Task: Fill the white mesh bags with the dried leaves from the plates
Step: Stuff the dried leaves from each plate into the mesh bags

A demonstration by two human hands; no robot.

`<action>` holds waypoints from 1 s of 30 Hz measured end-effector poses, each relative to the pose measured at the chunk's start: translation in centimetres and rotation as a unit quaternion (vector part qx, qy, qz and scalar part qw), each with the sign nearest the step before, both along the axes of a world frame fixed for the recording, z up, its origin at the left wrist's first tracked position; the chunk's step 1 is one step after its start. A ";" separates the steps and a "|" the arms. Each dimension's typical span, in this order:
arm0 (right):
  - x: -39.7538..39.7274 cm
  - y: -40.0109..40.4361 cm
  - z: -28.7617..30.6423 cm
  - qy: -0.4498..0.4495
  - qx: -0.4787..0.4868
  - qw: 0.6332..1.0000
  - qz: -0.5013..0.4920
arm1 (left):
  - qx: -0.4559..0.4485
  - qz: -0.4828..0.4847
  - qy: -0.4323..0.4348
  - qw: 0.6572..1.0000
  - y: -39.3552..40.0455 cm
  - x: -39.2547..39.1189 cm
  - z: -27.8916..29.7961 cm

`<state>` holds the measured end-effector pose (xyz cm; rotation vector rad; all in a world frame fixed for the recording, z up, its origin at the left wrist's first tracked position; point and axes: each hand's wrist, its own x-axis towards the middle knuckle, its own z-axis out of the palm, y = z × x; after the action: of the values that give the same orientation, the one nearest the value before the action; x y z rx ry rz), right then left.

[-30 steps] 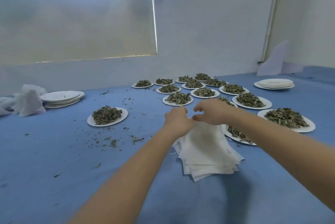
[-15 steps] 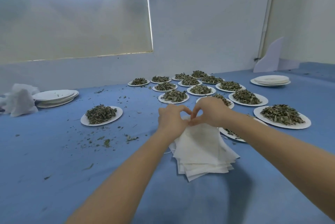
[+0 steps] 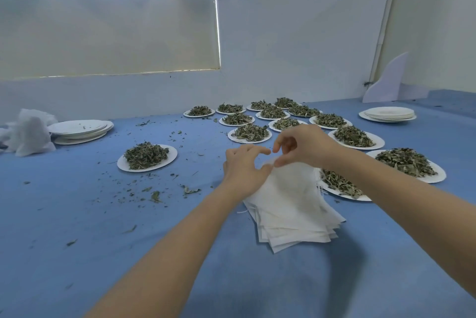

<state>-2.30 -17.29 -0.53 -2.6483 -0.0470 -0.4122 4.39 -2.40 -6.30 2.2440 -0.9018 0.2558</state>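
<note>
- Bags (image 3: pixel 291 204) lie in a flat white pile on the blue table (image 3: pixel 77 214), right in front of you, so you can take one without stretching.
- Your left hand (image 3: pixel 244 168) sits at the far left edge of the pile. Its fingers are curled and its thumb looks pinched on the top bag's edge.
- Your right hand (image 3: pixel 304 147) is just beside it, with its thumb and a finger pinching the same edge. I think you are using both hands so you can pull the mouth of the top bag open.
- The leaves (image 3: pixel 145 155) are not in a bag yet. They sit in little heaps on the plates (image 3: pixel 360 146), spread out past your hands.
- One full plate sits alone on the left; another is tucked just beside the pile on the right, so it is close for scooping.
- Two empty stacks (image 3: pixel 79 129) wait at the far left and far right, out of your way.
- White cloth (image 3: pixel 28 132) is bunched up beside the left stack. I cannot tell if those are filled bags.
- Crumbs (image 3: pixel 154 195) lie on the table.
</note>
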 end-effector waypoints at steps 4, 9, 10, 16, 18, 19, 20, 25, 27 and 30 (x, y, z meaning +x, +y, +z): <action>0.5 1.2 1.5 -0.085 0.108 0.990 0.018 | -0.170 -0.011 0.080 0.982 1.0 -0.1 2.0; 2.4 2.4 2.3 -0.096 0.174 0.980 -0.008 | -0.229 0.051 0.124 0.964 3.2 1.2 4.7; 2.9 2.7 2.3 -0.097 0.194 0.976 -0.016 | -0.238 0.056 0.137 0.960 3.9 1.5 5.1; 6.2 5.6 2.0 -0.147 0.237 0.960 0.030 | -0.227 0.060 0.190 0.953 7.8 3.5 6.5; 7.6 7.1 2.0 -0.141 0.251 0.955 0.072 | -0.248 0.064 0.187 0.948 9.2 4.3 7.0; 8.3 7.9 2.0 -0.137 0.254 0.953 0.090 | -0.259 0.069 0.178 0.947 9.9 4.7 7.2; 9.0 8.7 1.9 -0.134 0.254 0.952 0.103 | -0.269 0.080 0.170 0.944 10.6 5.2 7.4; 12.5 11.2 1.6 -0.141 0.169 0.968 0.120 | -0.283 0.135 0.140 0.939 13.1 8.2 7.3; 13.8 12.0 1.4 -0.134 0.064 0.982 0.112 | -0.283 0.155 0.123 0.939 13.8 9.3 6.8; 15.6 13.3 1.3 -0.071 0.081 0.989 0.104 | -0.274 0.175 0.083 0.942 14.7 10.5 5.9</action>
<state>13.28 -4.00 0.76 -2.4211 -0.3178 -0.5106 14.93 12.31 -0.35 1.8466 -0.2822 0.4147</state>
